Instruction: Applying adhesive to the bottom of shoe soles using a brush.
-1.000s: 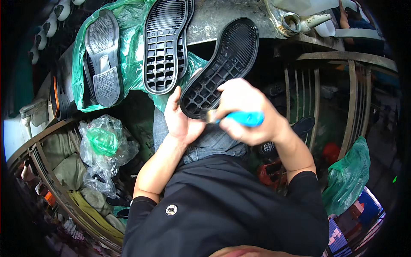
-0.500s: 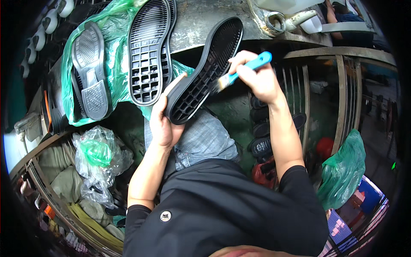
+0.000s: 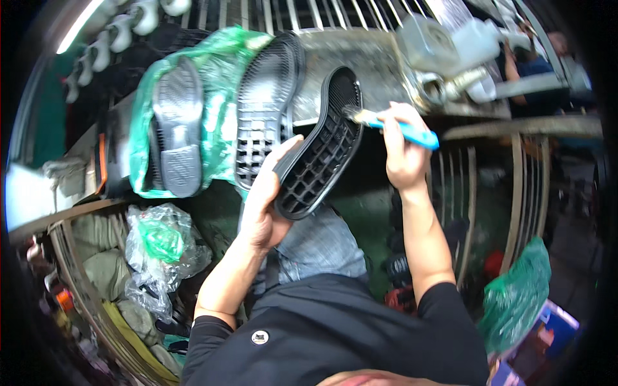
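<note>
My left hand (image 3: 264, 206) is closed around the heel end of a black shoe sole (image 3: 320, 151), which tilts up and away with its gridded inner side facing me. In my right hand (image 3: 405, 154) is a paintbrush (image 3: 412, 133) with a blue handle. Its bristles touch the sole's inner side toward the toe end. Left of the held sole, another black sole (image 3: 267, 96) lies grid side up, overlapping one beneath it. Farther left, a sole (image 3: 181, 128) rests tread side up on a green plastic bag (image 3: 219, 122).
A grey worktop (image 3: 354, 48) carries translucent plastic containers (image 3: 428, 45) and a crusted pot (image 3: 430, 87) at the far right. Clear plastic bags (image 3: 187, 257) lie at lower left. A wooden rack (image 3: 515, 193) and a green bag (image 3: 518, 296) stand to the right.
The brush has moved up the held sole from its middle toward the toe end. My view has shifted, so the surroundings sit lower and farther right. Both hands keep their holds.
</note>
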The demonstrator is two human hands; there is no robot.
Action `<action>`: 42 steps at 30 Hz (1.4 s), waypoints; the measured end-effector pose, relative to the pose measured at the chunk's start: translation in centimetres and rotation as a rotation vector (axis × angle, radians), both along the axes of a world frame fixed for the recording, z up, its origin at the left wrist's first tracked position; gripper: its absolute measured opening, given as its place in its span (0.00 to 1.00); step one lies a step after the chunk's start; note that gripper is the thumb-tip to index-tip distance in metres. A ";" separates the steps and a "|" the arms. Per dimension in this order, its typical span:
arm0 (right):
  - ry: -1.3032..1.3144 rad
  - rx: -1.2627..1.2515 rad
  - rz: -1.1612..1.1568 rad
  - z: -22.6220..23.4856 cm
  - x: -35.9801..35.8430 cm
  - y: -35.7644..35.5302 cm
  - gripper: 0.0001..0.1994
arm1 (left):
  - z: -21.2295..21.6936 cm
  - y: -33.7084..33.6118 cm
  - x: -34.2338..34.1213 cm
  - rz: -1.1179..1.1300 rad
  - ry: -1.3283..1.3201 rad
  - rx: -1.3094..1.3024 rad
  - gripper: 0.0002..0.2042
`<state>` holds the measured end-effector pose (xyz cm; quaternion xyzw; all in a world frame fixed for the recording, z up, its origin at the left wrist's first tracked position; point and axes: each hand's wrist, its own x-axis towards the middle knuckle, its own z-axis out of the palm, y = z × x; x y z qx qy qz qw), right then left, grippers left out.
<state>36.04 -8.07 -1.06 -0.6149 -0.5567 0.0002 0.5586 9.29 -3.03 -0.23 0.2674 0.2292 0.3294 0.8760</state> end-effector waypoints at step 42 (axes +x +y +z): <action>-0.247 -0.002 -0.156 -6.4 -2.9 9.9 0.13 | -2.2 7.6 -3.7 0.103 1.181 1.425 0.44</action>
